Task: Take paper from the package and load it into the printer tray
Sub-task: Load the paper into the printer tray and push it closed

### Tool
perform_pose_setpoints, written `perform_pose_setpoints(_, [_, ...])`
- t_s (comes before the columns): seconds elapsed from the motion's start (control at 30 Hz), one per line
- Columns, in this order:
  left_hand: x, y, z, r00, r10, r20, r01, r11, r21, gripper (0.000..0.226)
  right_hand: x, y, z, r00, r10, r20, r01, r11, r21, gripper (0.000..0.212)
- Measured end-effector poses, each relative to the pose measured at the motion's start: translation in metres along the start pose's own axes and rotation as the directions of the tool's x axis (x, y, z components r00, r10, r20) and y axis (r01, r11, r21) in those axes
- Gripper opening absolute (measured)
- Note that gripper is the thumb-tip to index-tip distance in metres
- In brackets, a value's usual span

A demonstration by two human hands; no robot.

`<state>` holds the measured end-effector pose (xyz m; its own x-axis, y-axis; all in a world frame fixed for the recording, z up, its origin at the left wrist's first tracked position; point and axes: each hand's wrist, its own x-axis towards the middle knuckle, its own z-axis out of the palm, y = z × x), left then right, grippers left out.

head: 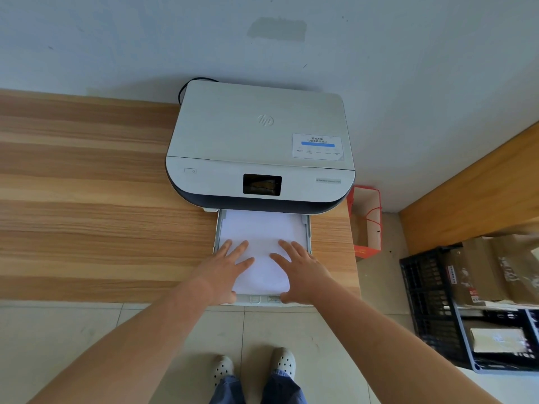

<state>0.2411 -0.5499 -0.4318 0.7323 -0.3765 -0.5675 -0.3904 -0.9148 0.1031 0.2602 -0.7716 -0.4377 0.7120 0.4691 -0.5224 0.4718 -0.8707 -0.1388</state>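
Observation:
A white printer [259, 141] with a dark screen stands on the wooden table against the wall. Its paper tray [308, 225] is pulled out toward me over the table's front edge. A stack of white paper [262, 228] lies flat in the tray. My left hand [224, 266] rests palm down on the paper's left side, fingers spread, thumb at the stack's near edge. My right hand [300, 269] lies the same way on the right side. No paper package is in view.
The wooden table [87, 199] stretches left of the printer. A red and white paper bag [367, 223] stands on the floor right of the table. Black crates [431, 301] with cardboard boxes sit at the right. My feet are on the tiled floor below.

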Motion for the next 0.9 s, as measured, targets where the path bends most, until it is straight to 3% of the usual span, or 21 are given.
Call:
perform_pose_setpoints(0.23, [-0.002,0.000,-0.003,0.999,0.002,0.048,-0.004,0.999,0.045,0.086,-0.002,0.002,0.002,1.000,-0.004,0.016,0.003,0.998,0.065,0.098])
perform_pose_setpoints(0.4, [0.001,-0.003,-0.003,0.998,0.008,0.068,-0.012,0.999,0.051,0.087,-0.010,0.010,-0.009,0.999,0.019,-0.031,-0.012,0.981,0.194,0.081])
perform_pose_setpoints(0.6, [-0.005,-0.011,-0.007,0.998,0.043,-0.051,-0.046,0.997,-0.061,0.086,-0.004,0.035,-0.033,0.943,0.295,-0.151,-0.202,0.874,0.442,0.059])
perform_pose_setpoints(0.67, [-0.005,-0.022,-0.013,0.978,-0.081,-0.193,0.029,0.966,-0.257,0.071,0.002,0.046,-0.039,0.904,0.390,-0.174,-0.281,0.850,0.447,0.046])
perform_pose_setpoints(0.73, [-0.004,-0.035,-0.018,0.893,-0.330,-0.306,0.158,0.867,-0.473,0.042,0.008,0.051,-0.044,0.888,0.441,-0.134,-0.347,0.830,0.436,0.034])
perform_pose_setpoints(0.8, [-0.002,-0.044,-0.023,0.839,-0.491,-0.237,0.277,0.758,-0.591,0.021,0.013,0.051,-0.045,0.890,0.453,-0.045,-0.394,0.816,0.423,0.032])
perform_pose_setpoints(0.9, [0.004,-0.048,-0.026,0.862,-0.497,-0.101,0.352,0.730,-0.586,0.024,0.022,0.048,-0.046,0.878,0.478,0.015,-0.444,0.803,0.397,0.030])
